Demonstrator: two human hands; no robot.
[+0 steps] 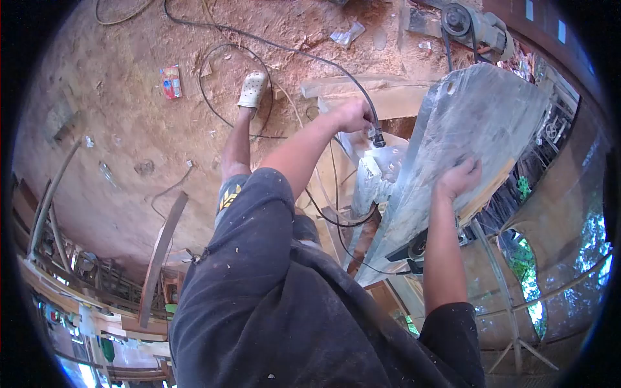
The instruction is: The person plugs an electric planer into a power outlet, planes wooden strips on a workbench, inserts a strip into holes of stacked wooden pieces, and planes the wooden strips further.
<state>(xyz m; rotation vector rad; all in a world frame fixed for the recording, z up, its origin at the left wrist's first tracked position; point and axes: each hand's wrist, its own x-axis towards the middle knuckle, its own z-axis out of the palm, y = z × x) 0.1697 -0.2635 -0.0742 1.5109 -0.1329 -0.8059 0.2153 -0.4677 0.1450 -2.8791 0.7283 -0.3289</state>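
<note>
My left hand is closed, with its fingers bent beside a black cable plug on a pale, dusty box. What those fingers grip is hidden. A wide grey metal machine table slants across the right side, with a small oval hole near its far corner. My right hand rests on that metal surface with its fingers loosely bent and apart. A small dark patch shows by its fingertips, too blurred to name. A black cable runs from the plug across the ground.
A motor with a pulley and belt sits beyond the metal table. Wooden boards lie beside the box. Loops of cable, a red packet and scraps lie on the dirt floor. A long plank leans at the left.
</note>
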